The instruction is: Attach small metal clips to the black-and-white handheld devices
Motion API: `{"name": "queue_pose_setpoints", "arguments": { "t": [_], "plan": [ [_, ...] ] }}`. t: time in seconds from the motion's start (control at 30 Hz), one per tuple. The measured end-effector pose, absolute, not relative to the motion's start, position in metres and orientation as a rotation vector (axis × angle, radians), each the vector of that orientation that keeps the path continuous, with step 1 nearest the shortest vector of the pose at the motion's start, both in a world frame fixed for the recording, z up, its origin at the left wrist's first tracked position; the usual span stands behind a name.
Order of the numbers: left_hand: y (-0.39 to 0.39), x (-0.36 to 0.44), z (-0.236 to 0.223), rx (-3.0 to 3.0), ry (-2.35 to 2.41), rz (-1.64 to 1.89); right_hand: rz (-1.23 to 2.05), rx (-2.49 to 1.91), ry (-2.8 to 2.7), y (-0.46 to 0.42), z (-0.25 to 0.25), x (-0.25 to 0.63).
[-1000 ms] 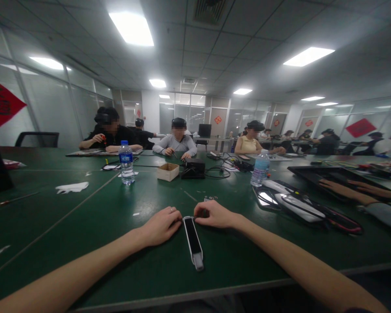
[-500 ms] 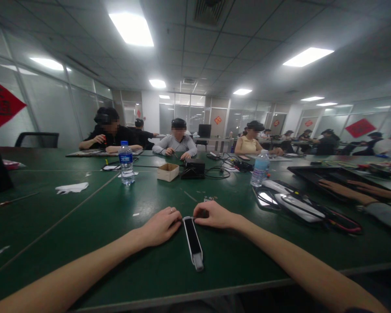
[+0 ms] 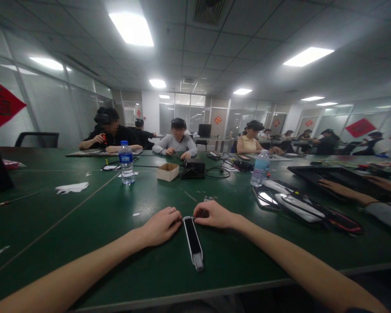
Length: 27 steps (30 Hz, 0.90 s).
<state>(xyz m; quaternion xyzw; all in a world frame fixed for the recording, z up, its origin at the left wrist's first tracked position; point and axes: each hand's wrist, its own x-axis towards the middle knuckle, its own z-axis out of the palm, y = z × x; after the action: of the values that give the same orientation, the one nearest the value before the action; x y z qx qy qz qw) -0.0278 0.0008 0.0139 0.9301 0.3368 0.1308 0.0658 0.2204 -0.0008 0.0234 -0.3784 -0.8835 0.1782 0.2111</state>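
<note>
the left hand (image 3: 161,226) and right hand (image 3: 215,214) are resting curled at the far end of a slim black device (image 3: 193,239), fingertips pinching it from either side. the device is lying flat near the green table's (image 3: 84,217) front edge, two water bottles standing farther back.

You are working under bright ceiling panels (image 3: 131,27) that wash out to pure white, with a second glaring panel (image 3: 308,56) on the right. The green table (image 3: 94,208) stays fairly dim and picks up only soft reflections, and your forearms cast faint, diffuse shadows on it. The wide lens bends the ceiling lines and stretches everything near the edges, so your arms look oversized at the near corners. The near middle is reasonably sharp; the far room is soft and grainy, and faces are blurred.
</note>
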Motion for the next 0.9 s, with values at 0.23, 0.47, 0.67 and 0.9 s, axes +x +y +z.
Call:
{"name": "queue_pose_setpoints", "arguments": {
  "t": [0.23, 0.47, 0.67, 0.9],
  "plan": [
    [0.0012, -0.0268, 0.0128, 2.835, 1.001, 0.406, 0.504, -1.067, -2.444, -0.0016, 0.0247, 0.2194],
    [0.0017, -0.0286, 0.0124, 2.811, 0.994, 0.412, 0.480, -1.068, -2.454, -0.0004, 0.0235, 0.2199],
    [0.0014, -0.0279, 0.0131, 2.809, 1.004, 0.408, 0.492, -1.069, -2.462, -0.0005, 0.0239, 0.2196],
    [0.0014, -0.0277, 0.0133, 2.799, 1.003, 0.400, 0.517, -1.080, -2.476, -0.0038, 0.0318, 0.2221]
  ]
}}
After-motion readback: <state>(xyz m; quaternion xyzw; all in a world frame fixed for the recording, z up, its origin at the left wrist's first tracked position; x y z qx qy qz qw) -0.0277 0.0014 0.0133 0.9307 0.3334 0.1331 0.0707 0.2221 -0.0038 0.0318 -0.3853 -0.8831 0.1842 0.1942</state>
